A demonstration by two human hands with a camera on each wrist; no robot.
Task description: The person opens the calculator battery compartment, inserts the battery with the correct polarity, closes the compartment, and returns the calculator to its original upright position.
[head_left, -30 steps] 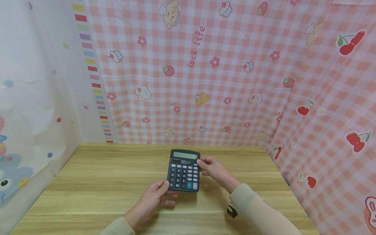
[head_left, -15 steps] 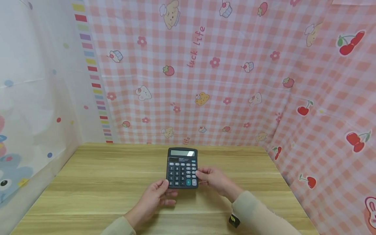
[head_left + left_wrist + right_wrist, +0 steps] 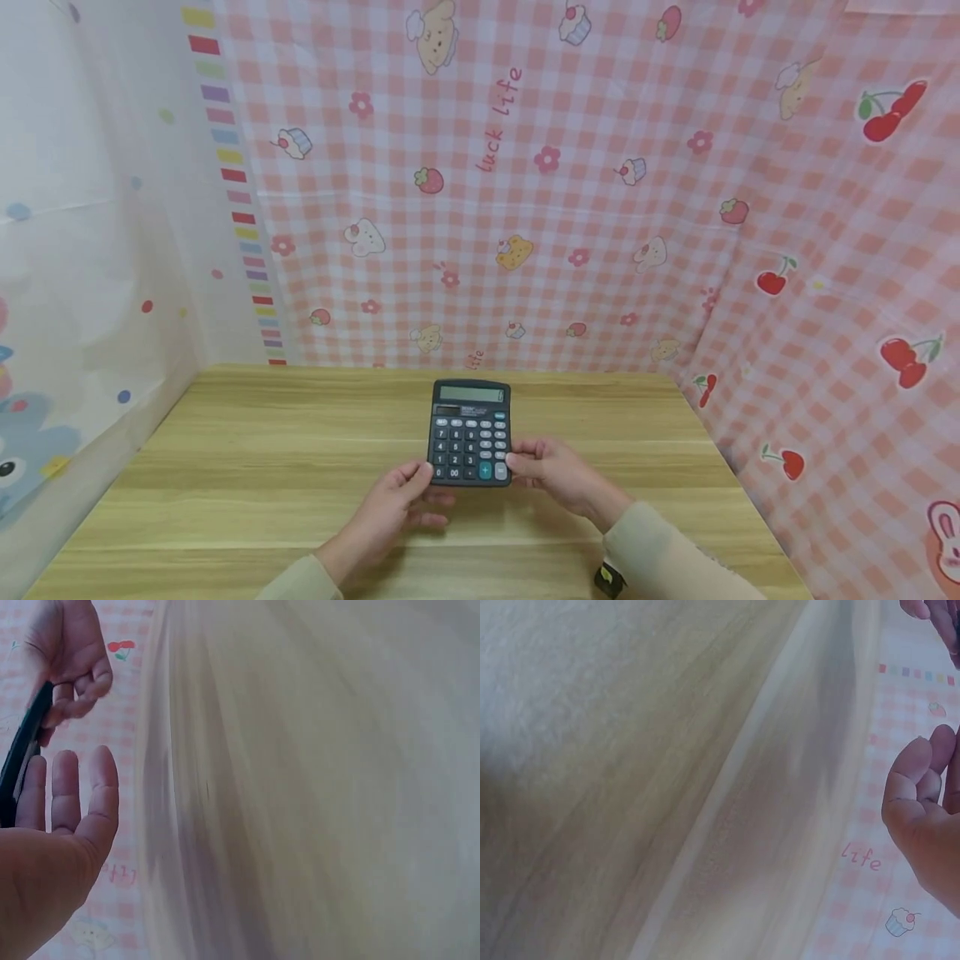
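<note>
A black desktop calculator is held up over the table, its keys and lit display facing the head camera. The display reads a single digit at its right end. My left hand pinches its lower left corner, thumb on the front and fingers behind. At the lower right edge my right hand grips it the same way, thumb beside the bottom keys. In the left wrist view the calculator appears edge-on between both hands. The right wrist view shows my right hand with its fingers bent.
The wooden table spreads under both hands. A small black object with a yellow mark shows at my right sleeve. Pink checked cloth hangs behind and to the right, white dotted cloth to the left.
My right hand has slid down the calculator's right edge, from near the display to the lower corner. The calculator has shifted slightly left, then back right. My left hand keeps its grip.
</note>
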